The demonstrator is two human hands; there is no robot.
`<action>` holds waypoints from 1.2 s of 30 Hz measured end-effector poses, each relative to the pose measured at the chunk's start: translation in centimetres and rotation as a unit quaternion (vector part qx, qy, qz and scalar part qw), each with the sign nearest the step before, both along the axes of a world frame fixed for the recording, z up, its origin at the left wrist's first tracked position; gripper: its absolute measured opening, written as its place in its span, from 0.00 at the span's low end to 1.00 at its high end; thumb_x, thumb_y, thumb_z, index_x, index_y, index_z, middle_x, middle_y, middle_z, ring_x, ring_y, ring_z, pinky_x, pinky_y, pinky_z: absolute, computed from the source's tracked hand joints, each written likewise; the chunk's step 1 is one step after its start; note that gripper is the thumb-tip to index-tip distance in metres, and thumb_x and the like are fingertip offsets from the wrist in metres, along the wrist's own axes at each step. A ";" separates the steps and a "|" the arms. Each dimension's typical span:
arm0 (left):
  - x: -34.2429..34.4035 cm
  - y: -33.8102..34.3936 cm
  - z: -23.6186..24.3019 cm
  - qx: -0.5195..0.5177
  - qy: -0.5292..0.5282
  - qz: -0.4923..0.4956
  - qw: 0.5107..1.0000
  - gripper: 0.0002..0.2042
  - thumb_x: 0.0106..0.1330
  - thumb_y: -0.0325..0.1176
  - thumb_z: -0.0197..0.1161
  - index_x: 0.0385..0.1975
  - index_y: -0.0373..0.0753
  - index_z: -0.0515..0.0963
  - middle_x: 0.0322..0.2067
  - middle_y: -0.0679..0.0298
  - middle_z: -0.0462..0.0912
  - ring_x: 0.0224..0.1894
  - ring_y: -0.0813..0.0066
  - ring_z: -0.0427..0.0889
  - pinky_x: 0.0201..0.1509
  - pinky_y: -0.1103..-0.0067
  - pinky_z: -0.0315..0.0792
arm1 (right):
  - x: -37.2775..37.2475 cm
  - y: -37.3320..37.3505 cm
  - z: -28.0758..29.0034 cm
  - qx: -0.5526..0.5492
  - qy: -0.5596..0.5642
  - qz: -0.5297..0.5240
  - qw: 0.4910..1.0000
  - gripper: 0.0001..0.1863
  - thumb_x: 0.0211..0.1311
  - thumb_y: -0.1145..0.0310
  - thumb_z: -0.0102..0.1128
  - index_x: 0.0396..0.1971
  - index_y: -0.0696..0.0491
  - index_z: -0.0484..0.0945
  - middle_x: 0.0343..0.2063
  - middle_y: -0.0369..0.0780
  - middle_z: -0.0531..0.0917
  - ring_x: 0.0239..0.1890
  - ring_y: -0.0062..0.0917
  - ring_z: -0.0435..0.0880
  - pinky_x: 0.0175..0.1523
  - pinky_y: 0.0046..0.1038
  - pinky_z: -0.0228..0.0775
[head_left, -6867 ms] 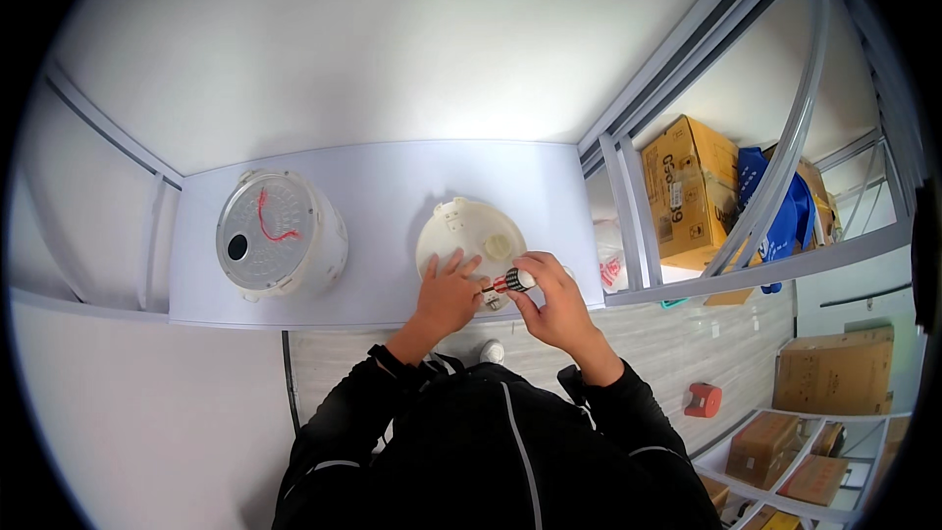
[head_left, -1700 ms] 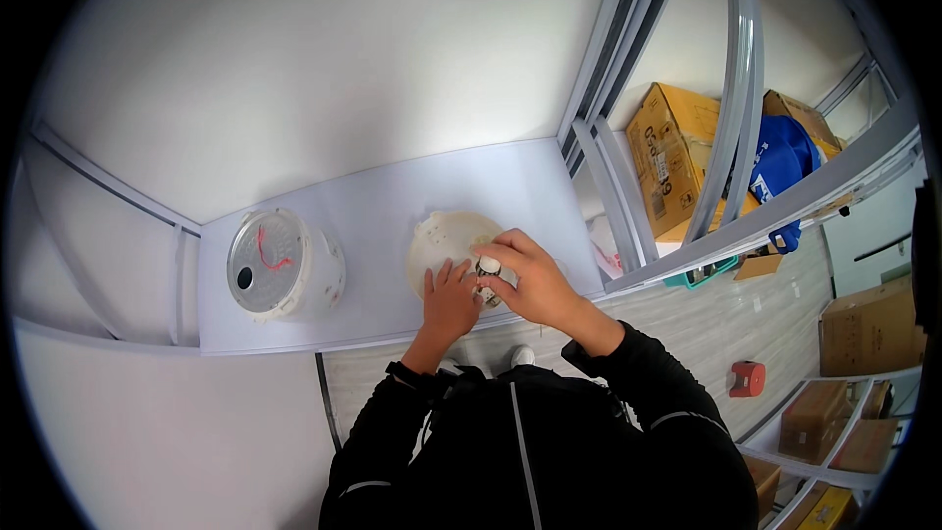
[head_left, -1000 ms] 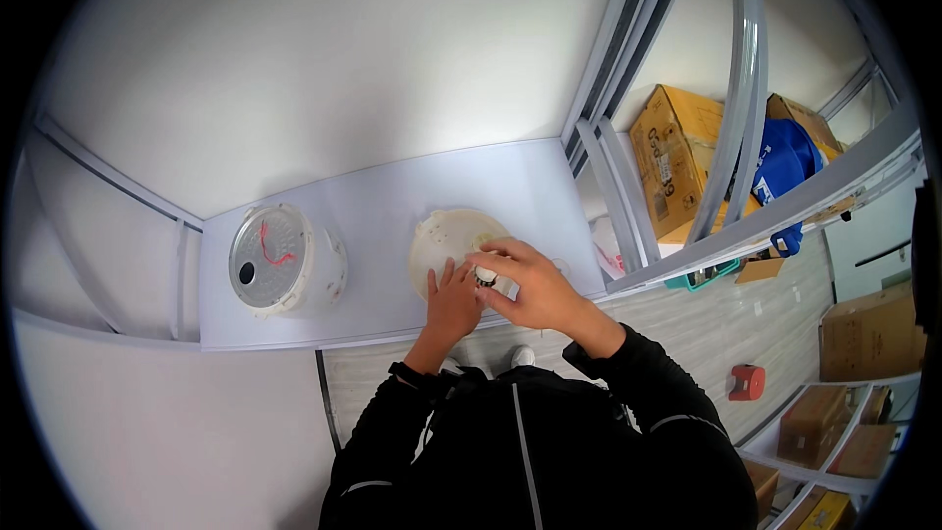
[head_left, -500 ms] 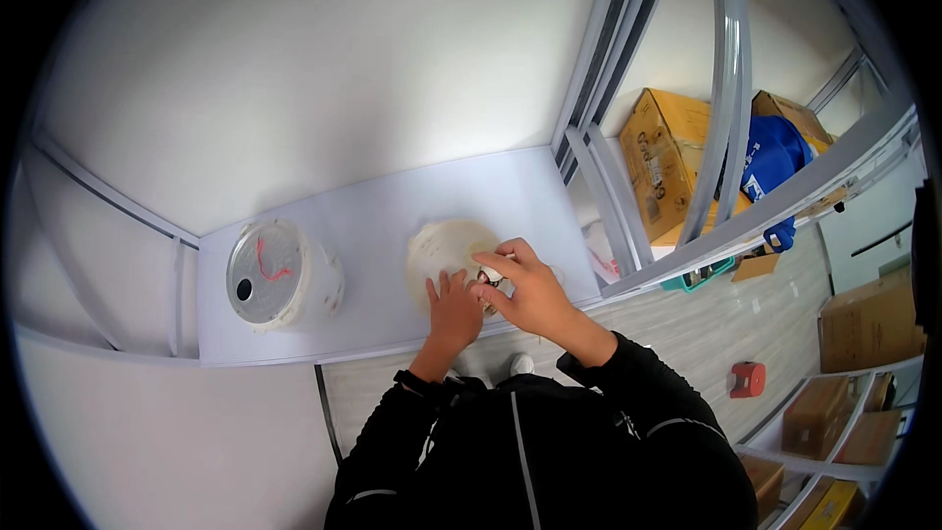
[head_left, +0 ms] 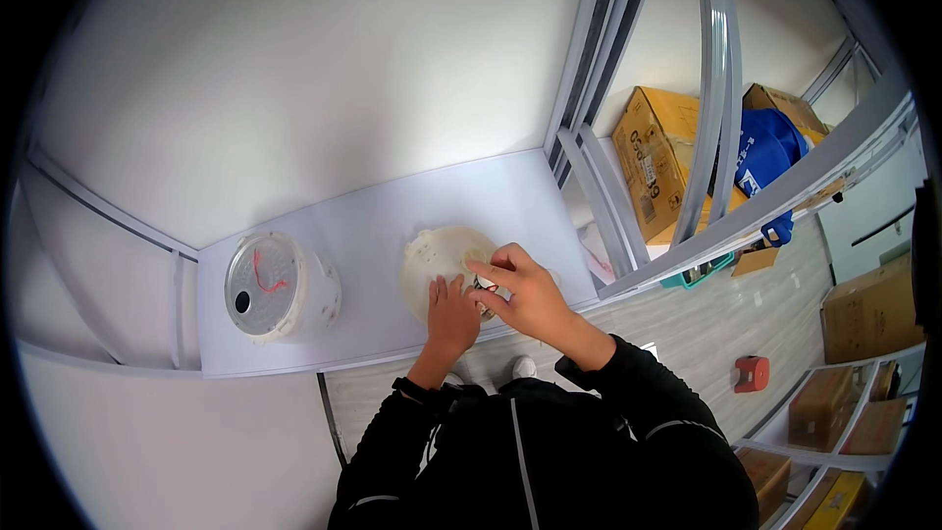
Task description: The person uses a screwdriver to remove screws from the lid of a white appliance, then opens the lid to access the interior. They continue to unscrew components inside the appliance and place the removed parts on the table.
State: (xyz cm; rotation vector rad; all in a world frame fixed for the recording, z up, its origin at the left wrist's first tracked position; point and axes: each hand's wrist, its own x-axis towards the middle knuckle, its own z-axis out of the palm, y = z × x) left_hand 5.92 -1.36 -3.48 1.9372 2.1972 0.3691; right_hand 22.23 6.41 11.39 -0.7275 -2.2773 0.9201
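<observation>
A round cream-white plastic base (head_left: 439,257) lies on the pale table (head_left: 383,226) in front of me. My left hand (head_left: 451,308) rests flat on its near edge. My right hand (head_left: 520,290) hovers over its right side, fingers pinched around a small dark and silver part that is mostly hidden. A second round white unit (head_left: 278,286) with a red wire and a dark hole in its top stands on the table's left end, away from both hands.
Grey metal shelf posts (head_left: 599,137) rise at the table's right end. Cardboard boxes (head_left: 653,162) and a blue bag (head_left: 765,152) sit on shelves to the right. A small red object (head_left: 751,373) lies on the wood-look floor.
Both hands have stayed on the cream base. My right hand shifted slightly over its right side while the view drifted a little; the white unit on the left has not moved.
</observation>
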 end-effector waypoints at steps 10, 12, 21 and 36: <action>-0.4 0.0 -0.3 -0.005 0.009 -0.011 1.000 0.20 0.73 0.40 0.63 0.59 0.36 0.80 0.70 0.50 0.74 0.76 0.35 0.65 0.83 0.52 0.50 | 0.3 0.1 0.2 0.042 0.013 -0.012 0.999 0.32 0.60 0.71 0.78 0.67 0.49 0.80 0.51 0.45 0.84 0.49 0.40 0.87 0.52 0.35 0.83; -0.4 0.1 0.3 -0.017 0.008 -0.014 1.000 0.19 0.73 0.39 0.63 0.58 0.35 0.80 0.70 0.50 0.74 0.76 0.35 0.65 0.83 0.51 0.50 | 0.6 0.3 0.6 0.001 -0.027 -0.008 1.000 0.33 0.62 0.72 0.77 0.68 0.50 0.78 0.54 0.47 0.85 0.52 0.43 0.87 0.53 0.37 0.82; -0.4 0.4 1.2 -0.051 0.029 -0.034 0.998 0.23 0.74 0.40 0.60 0.64 0.32 0.79 0.71 0.51 0.74 0.75 0.37 0.67 0.84 0.53 0.50 | 0.4 0.4 -0.9 0.023 0.043 0.021 0.999 0.34 0.63 0.74 0.74 0.70 0.53 0.74 0.58 0.50 0.84 0.57 0.49 0.85 0.59 0.39 0.81; -0.5 0.5 1.2 -0.053 0.035 -0.029 0.998 0.24 0.74 0.41 0.62 0.63 0.31 0.79 0.70 0.51 0.75 0.75 0.38 0.67 0.83 0.53 0.51 | 0.0 1.1 -0.6 0.015 0.057 0.033 0.998 0.29 0.62 0.74 0.72 0.65 0.56 0.78 0.56 0.51 0.84 0.54 0.51 0.85 0.58 0.42 0.80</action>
